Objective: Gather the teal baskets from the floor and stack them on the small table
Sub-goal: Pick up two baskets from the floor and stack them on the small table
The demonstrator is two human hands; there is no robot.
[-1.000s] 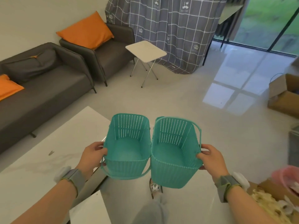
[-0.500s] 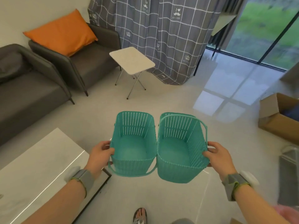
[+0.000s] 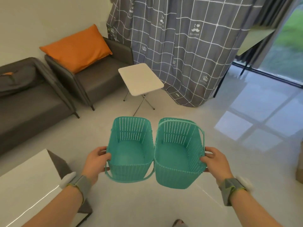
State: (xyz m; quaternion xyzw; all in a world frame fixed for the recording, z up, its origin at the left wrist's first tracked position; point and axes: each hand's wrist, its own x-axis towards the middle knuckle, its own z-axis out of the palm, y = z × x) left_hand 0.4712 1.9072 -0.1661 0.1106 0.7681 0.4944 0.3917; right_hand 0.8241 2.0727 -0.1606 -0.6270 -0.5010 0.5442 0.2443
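**Two baskets in hand, short of the small table**

Head view: left hand (image 3: 95, 162) is gripping the left teal basket (image 3: 130, 149) by its outer rim; right hand (image 3: 214, 161) is gripping the right teal basket (image 3: 179, 154) likewise. Baskets are touching side by side, held above the floor, nearer than the small table (image 3: 141, 78). Both are showing bare interiors.

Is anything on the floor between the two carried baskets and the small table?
Nothing visible: bare floor lies between the baskets and the small table, and its top looks bare.
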